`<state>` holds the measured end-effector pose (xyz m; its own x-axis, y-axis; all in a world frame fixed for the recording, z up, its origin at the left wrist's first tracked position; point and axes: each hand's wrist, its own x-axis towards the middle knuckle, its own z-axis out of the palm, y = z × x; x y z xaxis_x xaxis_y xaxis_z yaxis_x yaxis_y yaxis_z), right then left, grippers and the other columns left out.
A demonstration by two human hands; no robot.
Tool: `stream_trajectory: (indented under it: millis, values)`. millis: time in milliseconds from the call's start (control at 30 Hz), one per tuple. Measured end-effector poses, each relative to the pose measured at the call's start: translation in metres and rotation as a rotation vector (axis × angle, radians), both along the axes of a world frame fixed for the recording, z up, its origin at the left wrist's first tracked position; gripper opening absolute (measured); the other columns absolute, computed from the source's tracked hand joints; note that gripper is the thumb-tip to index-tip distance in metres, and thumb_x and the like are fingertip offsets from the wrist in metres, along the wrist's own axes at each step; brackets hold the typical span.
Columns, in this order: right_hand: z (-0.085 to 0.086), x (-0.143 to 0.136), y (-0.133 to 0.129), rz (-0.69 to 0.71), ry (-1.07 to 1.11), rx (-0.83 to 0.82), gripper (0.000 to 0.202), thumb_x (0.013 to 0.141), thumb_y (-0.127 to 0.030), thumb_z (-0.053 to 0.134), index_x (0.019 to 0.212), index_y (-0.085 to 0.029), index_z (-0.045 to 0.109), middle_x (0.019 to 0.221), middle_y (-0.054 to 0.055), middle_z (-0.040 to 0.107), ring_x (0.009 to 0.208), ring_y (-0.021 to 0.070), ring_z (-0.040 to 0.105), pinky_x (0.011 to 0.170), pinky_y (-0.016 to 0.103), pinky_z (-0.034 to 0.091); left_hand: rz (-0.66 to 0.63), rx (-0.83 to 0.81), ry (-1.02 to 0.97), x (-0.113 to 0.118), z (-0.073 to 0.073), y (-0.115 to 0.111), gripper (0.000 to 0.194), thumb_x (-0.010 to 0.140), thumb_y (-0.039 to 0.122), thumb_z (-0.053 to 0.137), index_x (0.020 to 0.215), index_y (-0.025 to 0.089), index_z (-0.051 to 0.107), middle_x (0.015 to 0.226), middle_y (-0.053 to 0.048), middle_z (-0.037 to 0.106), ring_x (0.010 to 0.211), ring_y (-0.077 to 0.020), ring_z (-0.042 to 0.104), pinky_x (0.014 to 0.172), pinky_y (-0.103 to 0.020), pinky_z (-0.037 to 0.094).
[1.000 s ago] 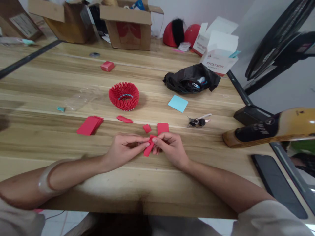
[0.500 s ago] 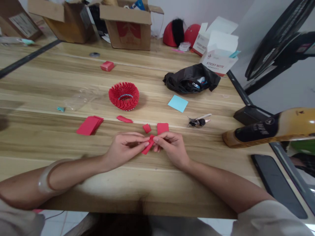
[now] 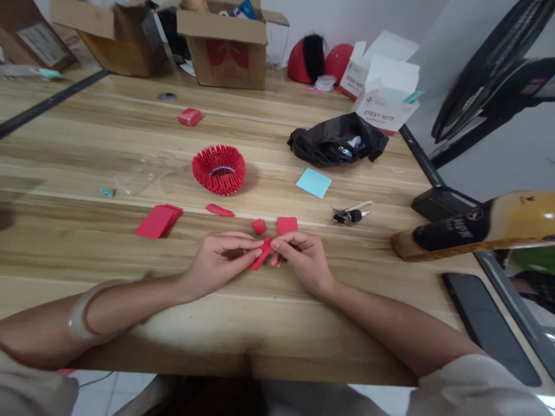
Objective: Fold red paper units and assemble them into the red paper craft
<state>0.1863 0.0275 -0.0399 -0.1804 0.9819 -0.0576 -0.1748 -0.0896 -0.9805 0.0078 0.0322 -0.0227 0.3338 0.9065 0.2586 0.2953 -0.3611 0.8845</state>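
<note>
Between my hands is a small folded strip of red paper (image 3: 261, 256). My left hand (image 3: 225, 254) pinches its left side between thumb and fingers. At its upper right end, my right hand (image 3: 301, 257) also pinches it, the thumb on top. Just beyond the fingers lie a small red folded piece (image 3: 259, 226) and a red paper square (image 3: 287, 224). A row of nested red pieces (image 3: 219, 210) rests to their left, and a stack of red paper (image 3: 158, 221) sits farther left. Behind them stands a round bowl of interlocked red paper pieces (image 3: 219, 170) with a blue ring inside.
A blue sticky note (image 3: 314, 182), keys (image 3: 349, 215) and a black plastic bag (image 3: 333, 138) lie to the right. A large bottle (image 3: 468, 225) and a phone (image 3: 489, 323) are at the right edge. Cardboard boxes (image 3: 229, 63) line the back.
Both hands keep almost the same place and grip. The red strip has tilted or shifted very slightly between the fingers.
</note>
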Motion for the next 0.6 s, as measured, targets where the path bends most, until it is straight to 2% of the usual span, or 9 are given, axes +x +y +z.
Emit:
stream_trajectory:
  millis: [133, 600]
  values:
    - [0.0007, 0.0006, 0.0, 0.096, -0.057, 0.0, 0.026, 0.074, -0.037, 0.068, 0.06, -0.015, 0.064, 0.053, 0.001, 0.064, 0.047, 0.0084, 0.055, 0.05, 0.022, 0.048, 0.019, 0.031, 0.011, -0.0002, 0.0002, 0.0, 0.013, 0.075, 0.015, 0.066, 0.085, 0.018, 0.074, 0.085, -0.004, 0.074, 0.075, -0.0145, 0.069, 0.07, -0.022, 0.057]
    - [-0.0001, -0.0004, -0.002, 0.206, -0.143, 0.01, 0.03, 0.075, -0.043, 0.065, 0.066, -0.015, 0.064, 0.054, 0.001, 0.063, 0.048, 0.0089, 0.056, 0.05, 0.021, 0.047, 0.08, 0.026, -0.026, 0.0011, -0.0021, 0.0001, 0.009, 0.076, 0.015, 0.066, 0.082, 0.018, 0.072, 0.085, -0.004, 0.074, 0.074, -0.015, 0.069, 0.069, -0.023, 0.058]
